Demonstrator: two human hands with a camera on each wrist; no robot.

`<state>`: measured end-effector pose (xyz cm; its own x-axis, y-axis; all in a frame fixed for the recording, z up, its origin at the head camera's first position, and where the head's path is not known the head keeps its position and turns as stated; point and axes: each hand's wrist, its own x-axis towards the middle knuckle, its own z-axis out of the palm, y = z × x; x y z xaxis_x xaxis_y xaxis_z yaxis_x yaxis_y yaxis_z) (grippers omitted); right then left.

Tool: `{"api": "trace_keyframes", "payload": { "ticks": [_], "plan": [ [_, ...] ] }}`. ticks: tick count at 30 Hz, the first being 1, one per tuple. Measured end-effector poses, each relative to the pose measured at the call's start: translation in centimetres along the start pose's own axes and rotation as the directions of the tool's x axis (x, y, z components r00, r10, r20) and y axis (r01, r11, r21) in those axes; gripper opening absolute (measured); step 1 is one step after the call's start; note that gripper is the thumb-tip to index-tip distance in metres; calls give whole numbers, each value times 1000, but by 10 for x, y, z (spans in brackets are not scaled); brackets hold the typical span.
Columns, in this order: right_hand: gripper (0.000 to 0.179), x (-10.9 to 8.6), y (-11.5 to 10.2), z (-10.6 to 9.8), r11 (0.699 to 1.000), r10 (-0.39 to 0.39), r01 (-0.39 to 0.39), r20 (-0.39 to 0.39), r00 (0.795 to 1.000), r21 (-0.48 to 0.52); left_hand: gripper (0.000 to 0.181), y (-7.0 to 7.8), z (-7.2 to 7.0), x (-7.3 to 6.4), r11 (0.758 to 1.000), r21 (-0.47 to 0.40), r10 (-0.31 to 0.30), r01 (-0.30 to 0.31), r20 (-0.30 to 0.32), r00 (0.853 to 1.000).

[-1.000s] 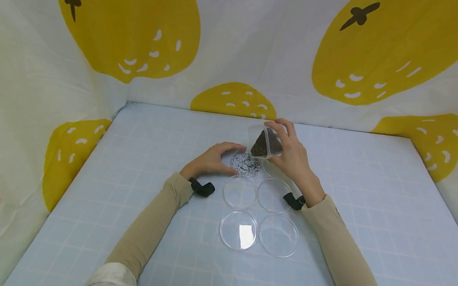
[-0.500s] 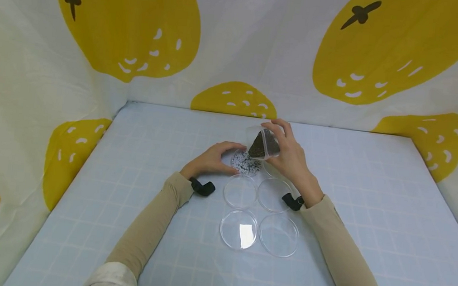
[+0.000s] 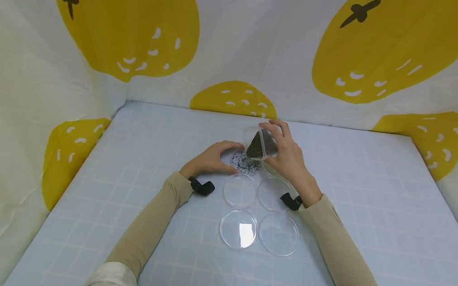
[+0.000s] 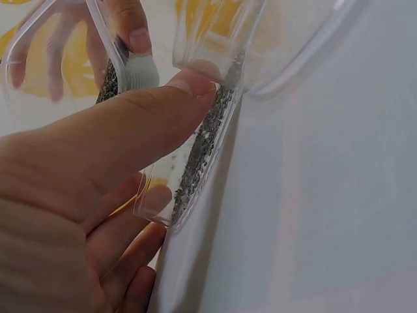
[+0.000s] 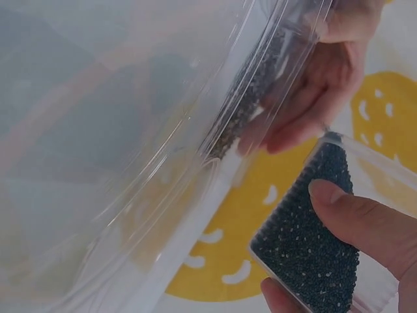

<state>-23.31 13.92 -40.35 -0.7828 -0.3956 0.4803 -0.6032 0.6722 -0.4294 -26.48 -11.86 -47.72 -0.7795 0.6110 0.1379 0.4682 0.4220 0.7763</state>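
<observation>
A tilted clear container [image 3: 270, 141] of dark grains [image 3: 255, 147] was in the grip of the right hand [image 3: 289, 158], above a grain-strewn dish [image 3: 244, 163] toward the far edge of the surface [image 3: 190, 257]. The left hand [image 3: 210, 158] gripped that dish; farther from that edge lay four clear dishes [image 3: 233, 229].

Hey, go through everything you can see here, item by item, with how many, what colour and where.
Tub: one, clear, tilted in the right hand
Grain dish: one, clear, far row, left column
Dark grains: uncounted, blackish, in tub and grain dish
Other dishes: five, clear, beside and nearer than the grain dish; one partly hidden
Tabletop: one, pale blue with light grid, under the dishes
Hanging cloth: count unclear, white with yellow shapes, behind and beside tabletop
Wrist devices: two, black, one per wrist
Left hand: one, bare, holding grain dish
Right hand: one, bare, gripping tub
Sleeves: two, beige, on forearms
</observation>
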Motion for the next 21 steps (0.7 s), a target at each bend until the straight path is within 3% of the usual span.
{"api": "trace_keyframes", "payload": {
  "ticks": [11, 21],
  "plan": [
    [86, 0, 10, -4, 1000, -1, 1, -22, 1000, -27, 76, 1, 1, -1, 1000, -3, 4, -4, 8, 1000],
    [84, 0, 14, -7, 1000, 6, -7, -37, 999, -30, 76, 2, -1, 0, 999, 7, 48, -48, -4, 999]
  ]
}}
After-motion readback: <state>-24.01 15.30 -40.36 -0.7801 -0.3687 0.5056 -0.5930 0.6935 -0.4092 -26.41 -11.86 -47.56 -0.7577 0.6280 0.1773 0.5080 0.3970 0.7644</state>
